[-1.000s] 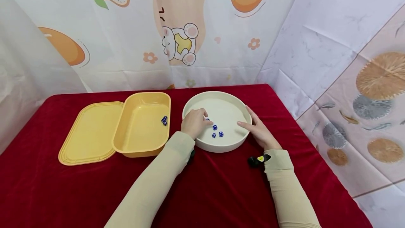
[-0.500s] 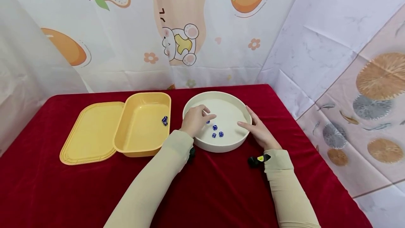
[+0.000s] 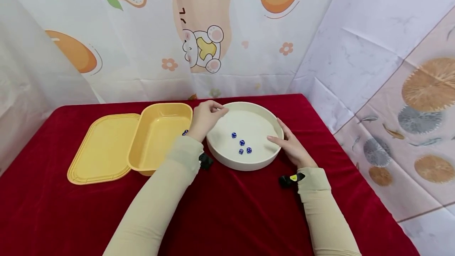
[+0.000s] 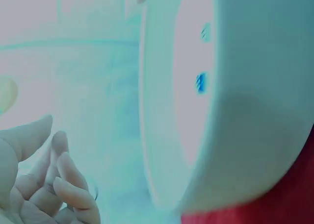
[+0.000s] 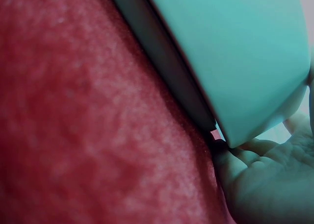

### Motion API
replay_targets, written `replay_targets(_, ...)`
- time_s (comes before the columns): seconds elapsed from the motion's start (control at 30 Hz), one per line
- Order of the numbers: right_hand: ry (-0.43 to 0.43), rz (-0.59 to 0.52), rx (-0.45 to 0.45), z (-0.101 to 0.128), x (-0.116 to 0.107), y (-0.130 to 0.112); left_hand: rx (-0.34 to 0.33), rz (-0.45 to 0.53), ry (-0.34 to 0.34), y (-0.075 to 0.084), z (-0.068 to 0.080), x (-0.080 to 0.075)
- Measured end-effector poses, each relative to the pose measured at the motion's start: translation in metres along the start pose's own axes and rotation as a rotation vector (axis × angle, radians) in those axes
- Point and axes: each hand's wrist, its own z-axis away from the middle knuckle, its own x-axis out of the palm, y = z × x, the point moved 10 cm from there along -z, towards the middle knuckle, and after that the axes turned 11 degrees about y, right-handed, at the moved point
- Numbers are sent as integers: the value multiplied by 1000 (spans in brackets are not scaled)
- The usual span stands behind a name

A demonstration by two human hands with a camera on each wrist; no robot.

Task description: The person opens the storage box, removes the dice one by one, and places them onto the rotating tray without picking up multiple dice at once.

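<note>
A cream round tray [image 3: 264, 119] holds several blue dice [image 3: 242, 142], gathered in its front left half. My left hand [image 3: 205, 118] is raised beside the tray's left rim, thumb and index fingertips close together. The left wrist view shows its other fingers [image 4: 73, 194] curled, and no die is visible between the fingertips. My right hand [image 3: 293, 145] grips the tray's right side, thumb inside the rim and fingers outside. In the right wrist view that hand [image 5: 274, 180] lies against the tray's outer wall [image 5: 235, 52]. A few blue dice [image 3: 185, 132] in the yellow box are partly hidden behind the left hand.
An open yellow box [image 3: 133, 157] stands left of the tray, with a yellow lid [image 3: 103, 149] lying flat beside it. Red cloth [image 3: 241, 208] covers the table. Patterned curtains [image 3: 142, 62] hang behind and to the right.
My left hand has lifted out of the tray and moved left and back, toward the yellow box, uncovering one die. The right hand and tray have stayed in place.
</note>
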Motion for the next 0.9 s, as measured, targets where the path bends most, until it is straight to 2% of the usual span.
replay_targets(0.23,3,-39,-24,0,0,-3,-36,25,20,-19,-16,-39)
replay_targets(0.37,-1,-39,-29,0,1,-5,-47,40,22,-33,-22,-53)
replay_targets(0.6,-1,-35,-34,1,2,-5,-99,-26,-28,-62,-26,-61)
replay_targets(0.9,-1,-16,-29,-1,0,-2,-129,-29,-114,-92,-28,-64)
